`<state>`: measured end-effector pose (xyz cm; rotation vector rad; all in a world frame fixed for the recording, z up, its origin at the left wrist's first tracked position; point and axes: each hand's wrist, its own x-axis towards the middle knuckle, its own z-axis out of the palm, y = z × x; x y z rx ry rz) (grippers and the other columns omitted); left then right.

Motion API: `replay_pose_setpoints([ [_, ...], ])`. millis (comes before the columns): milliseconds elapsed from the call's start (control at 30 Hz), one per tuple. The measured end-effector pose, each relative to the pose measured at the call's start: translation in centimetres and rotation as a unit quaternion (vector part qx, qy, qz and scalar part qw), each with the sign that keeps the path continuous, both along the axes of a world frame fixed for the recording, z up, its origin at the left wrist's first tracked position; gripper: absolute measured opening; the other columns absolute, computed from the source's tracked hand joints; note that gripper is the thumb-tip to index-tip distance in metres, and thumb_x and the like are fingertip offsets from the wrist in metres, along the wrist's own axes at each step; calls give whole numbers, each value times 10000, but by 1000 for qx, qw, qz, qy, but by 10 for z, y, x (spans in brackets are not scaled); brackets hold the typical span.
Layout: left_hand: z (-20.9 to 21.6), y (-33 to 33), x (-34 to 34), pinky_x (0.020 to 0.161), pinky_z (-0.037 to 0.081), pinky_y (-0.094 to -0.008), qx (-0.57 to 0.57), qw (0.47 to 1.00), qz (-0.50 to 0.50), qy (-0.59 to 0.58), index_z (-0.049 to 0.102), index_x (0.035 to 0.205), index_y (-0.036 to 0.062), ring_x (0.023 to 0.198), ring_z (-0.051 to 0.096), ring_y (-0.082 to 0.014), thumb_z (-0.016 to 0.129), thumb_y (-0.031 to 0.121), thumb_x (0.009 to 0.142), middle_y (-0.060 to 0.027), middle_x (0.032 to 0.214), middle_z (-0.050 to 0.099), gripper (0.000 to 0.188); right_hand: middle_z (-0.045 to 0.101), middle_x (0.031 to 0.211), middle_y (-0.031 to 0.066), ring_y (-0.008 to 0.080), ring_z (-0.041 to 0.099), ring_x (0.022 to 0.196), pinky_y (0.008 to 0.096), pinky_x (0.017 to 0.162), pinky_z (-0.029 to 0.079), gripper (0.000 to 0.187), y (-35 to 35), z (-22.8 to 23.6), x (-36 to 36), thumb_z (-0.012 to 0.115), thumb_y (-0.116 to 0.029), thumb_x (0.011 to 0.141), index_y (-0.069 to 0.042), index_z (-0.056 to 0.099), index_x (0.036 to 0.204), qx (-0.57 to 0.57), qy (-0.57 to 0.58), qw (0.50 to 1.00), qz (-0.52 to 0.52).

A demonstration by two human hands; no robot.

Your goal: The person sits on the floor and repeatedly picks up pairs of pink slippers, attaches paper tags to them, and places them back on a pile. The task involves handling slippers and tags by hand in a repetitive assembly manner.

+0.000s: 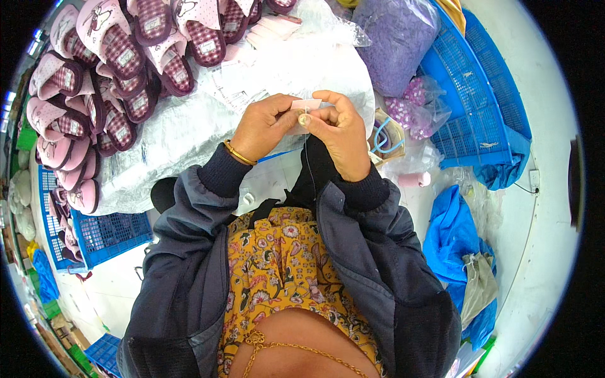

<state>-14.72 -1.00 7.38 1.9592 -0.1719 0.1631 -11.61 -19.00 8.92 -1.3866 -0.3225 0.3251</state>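
Hands nearly touch over the table's near edge as I watch through the head camera: the left hand [263, 129] and right hand [343, 129] pinch a small pale pink card [307, 104] between their fingertips, both grips narrow. A thin thread [305, 154] hangs below the right thumb. I can read no writing on the card.

Beyond lie loose pink paper tags [272, 31], their print too small to make out from here. At upper left, plaid-lined slippers [129, 53] crowd together, small white labels [210, 46] on their insoles likewise illegible to me.

Crinkled plastic sheeting [183, 132] covers the table, a stretch of it showing between the slippers and the left hand. Just beside the right hand, past the table's rounded right side, sits a small box [396, 137] with a blue loop; a purple bag [394, 47] and blue crates [476, 107] crowd beyond.

White floor [409, 203] shows below, with blue plastic [449, 230] heaped short of the pale wall [554, 189].
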Motion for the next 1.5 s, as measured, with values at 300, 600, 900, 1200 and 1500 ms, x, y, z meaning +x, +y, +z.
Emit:
replay_pose_setpoints([
  [300, -1, -3, -5, 721, 507, -314, 15, 999, 6, -41, 696, 1107, 27, 789, 648, -221, 622, 101, 916, -110, 907, 675, 218, 701, 1005, 95, 108, 646, 863, 233, 777, 499, 294, -3, -8, 1, 688, -31, 903, 35, 573, 1165, 75, 65, 995, 34],
  [600, 2, -3, -11, 733, 504, -314, 54, 997, -5, -46, 701, 1126, 42, 809, 642, -218, 628, 91, 925, -107, 908, 669, 219, 664, 911, 12, 45, 546, 759, 193, 653, 409, 225, -9, -18, 6, 715, -103, 898, -10, 620, 1079, 71, 110, 989, 66],
  [900, -1, 3, -20, 782, 496, -306, -10, 998, -53, -22, 690, 1100, 16, 853, 605, -158, 605, 118, 972, -52, 931, 659, 184, 670, 920, 22, 60, 571, 787, 200, 682, 437, 177, -10, -19, 6, 705, -79, 895, -22, 616, 1037, 52, 129, 986, 92],
  [1200, -19, 11, -31, 652, 433, -215, -249, 949, -84, 173, 656, 986, 34, 724, 532, -56, 598, 175, 982, 25, 814, 607, 153, 699, 902, 106, 130, 673, 833, 242, 756, 508, 196, -5, -23, -6, 686, 2, 888, 22, 553, 1030, 1, 115, 978, 173],
  [1500, -35, 12, -40, 652, 453, -240, -168, 964, -69, 196, 654, 914, 25, 719, 540, -67, 637, 153, 931, 17, 799, 616, 129, 643, 855, 36, 76, 594, 754, 222, 699, 485, 250, -10, -40, -14, 744, -42, 843, -11, 564, 1015, -73, 117, 971, 195],
])
